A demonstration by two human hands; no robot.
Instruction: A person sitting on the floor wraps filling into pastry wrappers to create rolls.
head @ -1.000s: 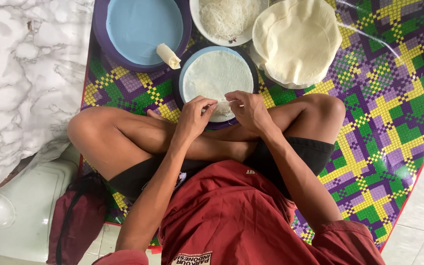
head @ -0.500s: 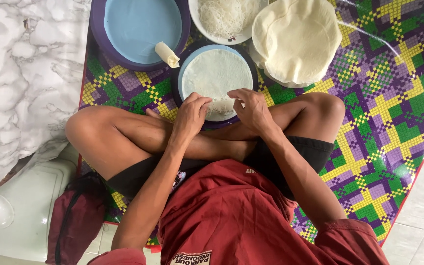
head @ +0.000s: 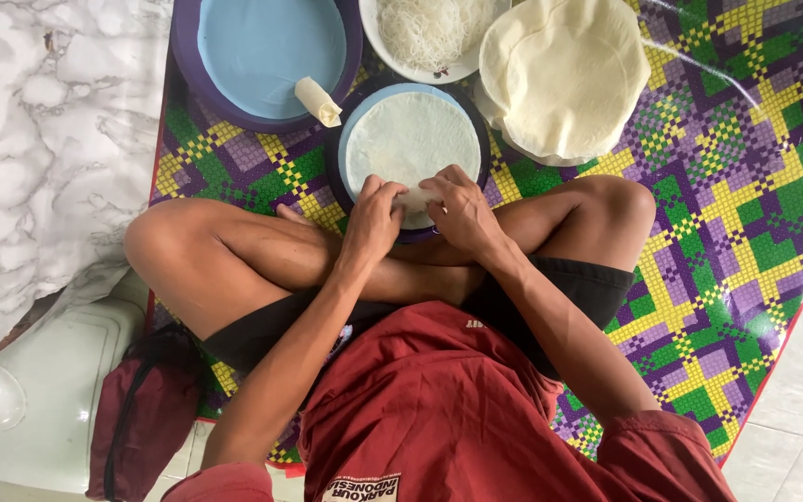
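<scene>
- Head view, looking straight down at a person sitting cross-legged on a woven mat [head: 745, 214] of purple, green and yellow squares.
- Left hand [head: 374, 218] and right hand [head: 462, 212] meet at the 6 o'clock edge of a round white wrapper [head: 411, 139], fingers curled and pinched on that near edge, lifting it into a fold.
- That wrapper lies flat on a small dark-rimmed blue plate [head: 350, 121] just beyond the knees.
- At 11 o'clock sits a larger blue plate [head: 271, 46] with one finished roll [head: 318, 100] on its rim.
- At 12 o'clock is a white bowl of thin noodles [head: 434, 33]; at 1 o'clock, a stack of wrappers [head: 564, 74].
- To fold well (a judgement): keep both thumbs level and the edge snug, so the thin sheet does not tear.
</scene>
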